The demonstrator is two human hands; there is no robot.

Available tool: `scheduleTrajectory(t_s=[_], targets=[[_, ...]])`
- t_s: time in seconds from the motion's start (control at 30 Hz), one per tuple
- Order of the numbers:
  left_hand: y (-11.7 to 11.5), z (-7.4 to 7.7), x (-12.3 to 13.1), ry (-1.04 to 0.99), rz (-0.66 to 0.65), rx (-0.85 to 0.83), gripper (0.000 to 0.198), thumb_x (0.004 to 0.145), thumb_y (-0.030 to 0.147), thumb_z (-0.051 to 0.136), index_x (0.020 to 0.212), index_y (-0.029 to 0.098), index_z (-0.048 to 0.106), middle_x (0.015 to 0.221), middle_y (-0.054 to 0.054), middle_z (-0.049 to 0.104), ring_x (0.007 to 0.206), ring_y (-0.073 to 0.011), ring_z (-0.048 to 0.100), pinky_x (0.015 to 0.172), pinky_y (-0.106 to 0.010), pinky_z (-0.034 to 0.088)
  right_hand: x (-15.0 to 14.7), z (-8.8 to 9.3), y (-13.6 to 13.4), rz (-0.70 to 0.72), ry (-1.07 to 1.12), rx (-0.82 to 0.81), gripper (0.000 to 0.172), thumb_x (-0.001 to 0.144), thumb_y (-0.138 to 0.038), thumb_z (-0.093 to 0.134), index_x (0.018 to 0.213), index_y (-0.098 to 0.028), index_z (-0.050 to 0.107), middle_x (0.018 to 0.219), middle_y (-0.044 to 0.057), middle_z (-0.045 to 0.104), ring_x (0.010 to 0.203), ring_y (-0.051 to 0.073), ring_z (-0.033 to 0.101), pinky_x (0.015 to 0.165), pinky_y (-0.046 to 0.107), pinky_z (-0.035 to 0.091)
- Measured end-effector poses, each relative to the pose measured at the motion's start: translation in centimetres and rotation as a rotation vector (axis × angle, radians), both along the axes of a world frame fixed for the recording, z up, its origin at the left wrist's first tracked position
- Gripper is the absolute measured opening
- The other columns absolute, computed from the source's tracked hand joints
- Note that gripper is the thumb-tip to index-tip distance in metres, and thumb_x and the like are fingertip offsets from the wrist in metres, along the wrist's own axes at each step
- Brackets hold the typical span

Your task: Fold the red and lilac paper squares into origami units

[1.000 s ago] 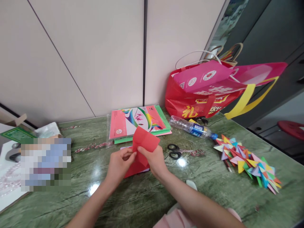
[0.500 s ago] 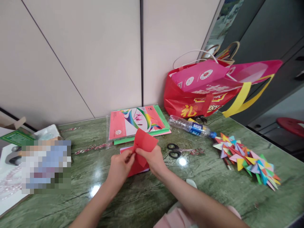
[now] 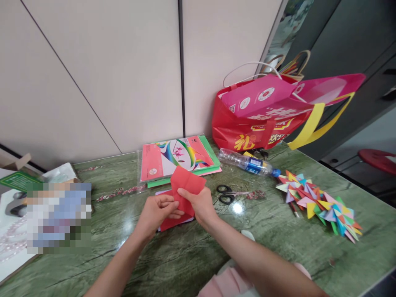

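My right hand (image 3: 201, 205) grips a folded sheet of red paper (image 3: 185, 181) at its right side, thumb lying across its face. Crease lines run over the raised sheet. Against the lower left edge of that paper, the fingers of my left hand (image 3: 159, 212) are curled, thumb and fingertips close together at the edge. Beneath both hands lies a small stack of paper with red on top (image 3: 170, 224) and a lilac edge showing. Black-handled scissors (image 3: 227, 194) rest to the right of my right hand.
Behind the hands lies a coloured-paper pack (image 3: 151, 159) on green sheets. A plastic bottle (image 3: 254, 166) lies before a red bag (image 3: 229, 128). Multicoloured folded-paper pieces (image 3: 321, 204) are at the right. A white box and a blurred patch occupy the left of the green table (image 3: 108, 218).
The left thumb and fingers have slid down from the paper's middle to its lower left edge. The red sheet now shows a flatter, wider face. The view has shifted slightly.
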State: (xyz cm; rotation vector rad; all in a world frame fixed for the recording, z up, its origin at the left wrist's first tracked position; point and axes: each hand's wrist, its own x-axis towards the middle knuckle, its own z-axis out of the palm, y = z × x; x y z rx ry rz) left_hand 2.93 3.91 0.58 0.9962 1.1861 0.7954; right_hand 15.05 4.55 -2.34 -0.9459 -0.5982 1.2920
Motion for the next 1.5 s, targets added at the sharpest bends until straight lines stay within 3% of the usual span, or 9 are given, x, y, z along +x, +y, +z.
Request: scheduleTrajectory(t_s=[0.37,0.53,0.7,1.03,1.3,1.5], targets=[[0.1,-0.1,0.0,-0.015,-0.007,0.002,0.029,0.049,0.029,0.078,0.062,0.014,0.056,0.048,0.002,0.062,0.054,-0.0197,0.066,0.058,-0.030,0.055,-0.1,-0.2,-0.1,0.000,-0.008,-0.016,0.031,0.052,-0.024,0.074,0.078,-0.011,0.065,0.077,0.007,0.071,0.063,0.018,0.062,0.062,0.030,0.050],[0.2,-0.3,-0.1,-0.002,-0.027,0.010,0.025,0.056,0.032,0.074,0.066,0.013,0.061,0.057,-0.001,0.067,0.056,-0.0187,0.067,0.060,-0.030,0.055,-0.1,0.0,-0.1,-0.023,-0.020,0.005,0.030,0.053,-0.024,0.073,0.079,-0.011,0.066,0.077,0.007,0.070,0.063,0.017,0.062,0.063,0.030,0.050],[0.2,-0.7,0.0,-0.010,0.033,0.006,0.025,0.053,0.030,0.076,0.060,0.013,0.059,0.050,0.002,0.063,0.051,-0.0150,0.064,0.057,-0.027,0.055,-0.3,0.2,-0.3,-0.032,-0.026,0.003,0.026,0.054,-0.021,0.073,0.077,-0.011,0.066,0.074,0.005,0.070,0.061,0.016,0.061,0.063,0.029,0.050],[0.2,-0.8,-0.2,-0.070,0.020,-0.006,0.027,0.049,0.028,0.078,0.060,0.013,0.059,0.049,0.004,0.061,0.050,-0.0126,0.062,0.059,-0.027,0.055,-0.4,0.0,-0.2,-0.016,0.043,-0.027,0.027,0.052,-0.020,0.074,0.076,-0.011,0.065,0.074,0.005,0.070,0.061,0.016,0.061,0.063,0.030,0.050],[0.2,-1.3,-0.3,-0.080,-0.001,0.011,0.024,0.063,0.035,0.070,0.066,0.012,0.061,0.052,0.001,0.064,0.051,-0.0129,0.062,0.058,-0.026,0.054,-0.2,-0.2,0.0,-0.003,0.056,-0.017,0.030,0.053,-0.021,0.075,0.080,-0.011,0.065,0.079,0.006,0.070,0.065,0.018,0.063,0.065,0.031,0.051],[0.3,-1.0,0.0,-0.064,0.024,0.020,0.026,0.054,0.030,0.076,0.063,0.013,0.059,0.050,0.004,0.061,0.051,-0.0125,0.062,0.059,-0.027,0.055,-0.2,-0.2,0.0,-0.018,0.040,0.001,0.030,0.054,-0.021,0.075,0.080,-0.011,0.065,0.079,0.006,0.070,0.064,0.017,0.063,0.065,0.030,0.050]])
